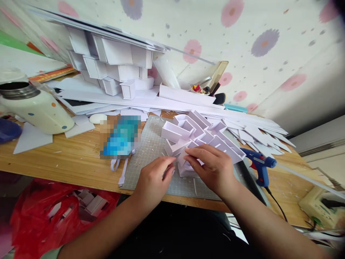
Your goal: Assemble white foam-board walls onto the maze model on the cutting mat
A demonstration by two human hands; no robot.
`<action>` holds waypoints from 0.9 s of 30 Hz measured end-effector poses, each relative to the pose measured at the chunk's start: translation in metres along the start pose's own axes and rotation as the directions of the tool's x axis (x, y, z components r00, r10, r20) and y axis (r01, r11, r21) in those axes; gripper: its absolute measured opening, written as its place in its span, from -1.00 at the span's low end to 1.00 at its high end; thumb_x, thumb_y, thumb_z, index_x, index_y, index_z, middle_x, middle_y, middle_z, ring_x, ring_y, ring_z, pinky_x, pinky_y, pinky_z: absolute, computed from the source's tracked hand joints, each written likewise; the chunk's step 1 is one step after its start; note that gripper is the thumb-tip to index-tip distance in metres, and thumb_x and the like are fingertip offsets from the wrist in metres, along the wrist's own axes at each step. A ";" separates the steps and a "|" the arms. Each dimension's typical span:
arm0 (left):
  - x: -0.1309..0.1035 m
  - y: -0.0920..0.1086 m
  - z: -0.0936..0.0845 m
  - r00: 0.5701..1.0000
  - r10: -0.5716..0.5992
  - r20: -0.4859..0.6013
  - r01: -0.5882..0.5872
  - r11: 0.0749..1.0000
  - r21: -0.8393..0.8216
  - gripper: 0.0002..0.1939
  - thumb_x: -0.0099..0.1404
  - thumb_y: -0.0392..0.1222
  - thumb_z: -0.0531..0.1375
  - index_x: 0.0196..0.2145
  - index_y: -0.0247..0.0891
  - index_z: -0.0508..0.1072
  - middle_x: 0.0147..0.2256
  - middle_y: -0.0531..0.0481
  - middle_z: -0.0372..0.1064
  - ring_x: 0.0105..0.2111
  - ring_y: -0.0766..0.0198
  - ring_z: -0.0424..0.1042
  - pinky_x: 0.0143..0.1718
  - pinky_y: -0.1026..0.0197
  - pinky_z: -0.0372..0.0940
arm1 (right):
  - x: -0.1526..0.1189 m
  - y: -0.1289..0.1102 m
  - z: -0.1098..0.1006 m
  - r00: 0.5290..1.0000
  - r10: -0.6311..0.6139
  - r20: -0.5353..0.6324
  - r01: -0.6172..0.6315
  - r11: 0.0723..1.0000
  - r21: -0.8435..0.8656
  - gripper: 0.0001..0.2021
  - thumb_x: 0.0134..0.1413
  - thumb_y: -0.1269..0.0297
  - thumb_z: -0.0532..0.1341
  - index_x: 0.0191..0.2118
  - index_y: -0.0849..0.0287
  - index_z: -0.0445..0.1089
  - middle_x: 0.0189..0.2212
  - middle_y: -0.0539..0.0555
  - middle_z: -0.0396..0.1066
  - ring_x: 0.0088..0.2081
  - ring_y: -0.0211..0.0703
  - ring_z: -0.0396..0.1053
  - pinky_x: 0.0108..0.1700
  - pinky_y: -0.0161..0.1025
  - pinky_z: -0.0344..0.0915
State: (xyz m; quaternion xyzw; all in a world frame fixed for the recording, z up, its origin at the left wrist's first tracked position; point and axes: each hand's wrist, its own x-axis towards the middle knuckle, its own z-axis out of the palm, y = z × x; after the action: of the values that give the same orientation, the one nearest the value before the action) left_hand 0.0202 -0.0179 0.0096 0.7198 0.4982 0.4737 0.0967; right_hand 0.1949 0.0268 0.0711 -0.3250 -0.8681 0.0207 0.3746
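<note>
My right hand (pixel 212 165) pinches a small piece of white foam board (pixel 182 157) between thumb and fingertips, at the near left corner of a white foam-board model (pixel 176 131). The model has many thin upright walls forming open compartments. My left hand (pixel 155 178) is just left of that corner, its fingers bent and the thumb a little apart, with nothing visible in it. Under the model lies a grey cutting mat (pixel 134 171) with a printed grid and small white scraps. Part of the held piece is hidden behind my right fingers.
A blue glue gun (pixel 260 165) rests right of the mat, its cord hanging off the table. White board strips (pixel 258 133) lie behind it. Stacked white boxes (pixel 115 50), a cream bottle (pixel 40 108) and a blurred phone-like object (pixel 121 136) are left. A red bag (pixel 35 216) holds scraps below.
</note>
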 end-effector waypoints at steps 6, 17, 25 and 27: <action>0.006 -0.007 0.005 0.998 -0.030 0.059 0.032 0.999 -0.031 -0.73 0.25 -0.42 0.13 -0.11 -0.26 0.48 -0.21 -0.09 0.56 -0.24 0.19 0.55 -0.18 0.14 0.45 | 0.003 -0.005 -0.002 0.983 -0.081 0.167 0.092 0.994 -0.054 -0.85 0.22 0.42 0.15 -0.30 0.18 0.47 -0.40 0.11 0.50 -0.40 -0.17 0.41 -0.33 -0.26 0.34; 0.007 -0.013 0.009 0.982 0.016 0.189 -0.004 0.998 -0.065 -0.74 0.19 -0.52 0.14 -0.23 -0.30 0.52 -0.26 -0.07 0.54 -0.26 0.17 0.51 -0.18 0.11 0.42 | -0.005 -0.012 -0.012 0.925 -0.140 0.354 0.197 0.972 -0.130 -0.83 0.23 0.50 0.10 -0.23 0.28 0.44 -0.37 0.17 0.50 -0.38 -0.15 0.38 -0.32 -0.23 0.34; 0.006 -0.012 0.007 0.971 -0.005 0.237 0.018 0.998 -0.052 -0.75 0.16 -0.54 0.14 -0.32 -0.30 0.53 -0.31 -0.06 0.50 -0.28 0.17 0.45 -0.21 0.12 0.38 | -0.011 -0.010 -0.012 0.895 -0.140 0.423 0.223 0.962 -0.154 -0.85 0.26 0.43 0.12 -0.19 0.30 0.44 -0.33 0.18 0.51 -0.29 -0.10 0.42 -0.22 -0.19 0.39; 0.005 -0.012 0.006 0.967 0.003 0.255 0.011 0.998 -0.055 -0.74 0.13 -0.58 0.13 -0.35 -0.31 0.53 -0.32 -0.07 0.49 -0.28 0.16 0.44 -0.21 0.11 0.37 | -0.013 -0.009 -0.010 0.901 -0.133 0.414 0.210 0.966 -0.147 -0.87 0.25 0.43 0.14 -0.19 0.31 0.44 -0.31 0.18 0.51 -0.27 -0.09 0.43 -0.20 -0.19 0.39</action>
State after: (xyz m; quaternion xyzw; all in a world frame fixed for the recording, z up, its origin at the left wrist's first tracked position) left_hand 0.0179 -0.0062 0.0023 0.7706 0.4697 0.3909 0.1811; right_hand 0.2033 0.0099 0.0724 -0.2697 -0.9496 -0.0286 0.1569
